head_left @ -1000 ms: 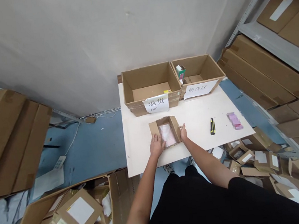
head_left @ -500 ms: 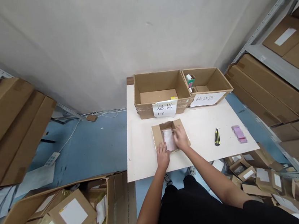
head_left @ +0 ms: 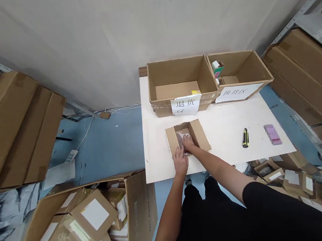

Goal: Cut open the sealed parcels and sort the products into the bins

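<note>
Though whether fingers (head_left: 183, 137) grip is unclear, the right hand (head_left: 187, 142) has reached the packet (head_left: 179, 137).

1. In front of me, the person's bare right hand (head_left: 187, 143) reaches into a small, open, rectangular brown cardboard box (head_left: 200, 134), at a pale, crumpled, thin-looking packet (head_left: 183, 134).
2. The bare left hand (head_left: 180, 162) rests at the box's near edge, close beside the right.
3. On the same white rectangular table (head_left: 158, 144), a slim black-and-yellow utility knife (head_left: 245, 138) lies near a blurred purple oblong (head_left: 273, 135).
4. Behind stand two large, open-topped brown cardboard bins (head_left: 177, 71), white paper signs (head_left: 187, 105) on their fronts.
</note>
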Available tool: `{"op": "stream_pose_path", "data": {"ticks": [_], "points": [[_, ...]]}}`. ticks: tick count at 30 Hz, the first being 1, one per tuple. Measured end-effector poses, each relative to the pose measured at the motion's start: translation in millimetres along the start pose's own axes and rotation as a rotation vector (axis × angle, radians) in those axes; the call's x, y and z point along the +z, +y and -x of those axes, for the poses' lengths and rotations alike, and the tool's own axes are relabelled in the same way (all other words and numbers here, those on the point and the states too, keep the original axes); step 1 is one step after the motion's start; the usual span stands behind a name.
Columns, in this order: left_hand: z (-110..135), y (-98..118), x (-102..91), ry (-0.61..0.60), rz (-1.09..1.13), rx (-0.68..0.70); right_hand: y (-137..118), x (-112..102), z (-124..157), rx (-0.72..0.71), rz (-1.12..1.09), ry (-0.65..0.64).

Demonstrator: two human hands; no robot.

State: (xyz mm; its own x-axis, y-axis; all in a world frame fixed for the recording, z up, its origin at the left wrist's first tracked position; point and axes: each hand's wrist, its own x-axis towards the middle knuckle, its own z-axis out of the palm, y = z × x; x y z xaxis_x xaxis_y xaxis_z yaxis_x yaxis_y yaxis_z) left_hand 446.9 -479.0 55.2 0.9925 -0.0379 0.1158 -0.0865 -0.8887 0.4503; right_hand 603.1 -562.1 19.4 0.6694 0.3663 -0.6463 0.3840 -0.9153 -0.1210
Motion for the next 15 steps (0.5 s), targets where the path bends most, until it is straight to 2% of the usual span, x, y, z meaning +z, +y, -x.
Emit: {"op": "stream_pose_path", "data": {"ticks": [10, 15], "points": [[-1.1, -2.5, -18.4, -0.083, 0.03, 0.03, 12.2, -6.0, 6.3, -0.016, -0.103, 0.076], [2.8, -4.1, -10.2, -0.053, 0.007, 0.021, 7.5, -26.3, -9.6, 0.081, -0.079, 0.103]]}}
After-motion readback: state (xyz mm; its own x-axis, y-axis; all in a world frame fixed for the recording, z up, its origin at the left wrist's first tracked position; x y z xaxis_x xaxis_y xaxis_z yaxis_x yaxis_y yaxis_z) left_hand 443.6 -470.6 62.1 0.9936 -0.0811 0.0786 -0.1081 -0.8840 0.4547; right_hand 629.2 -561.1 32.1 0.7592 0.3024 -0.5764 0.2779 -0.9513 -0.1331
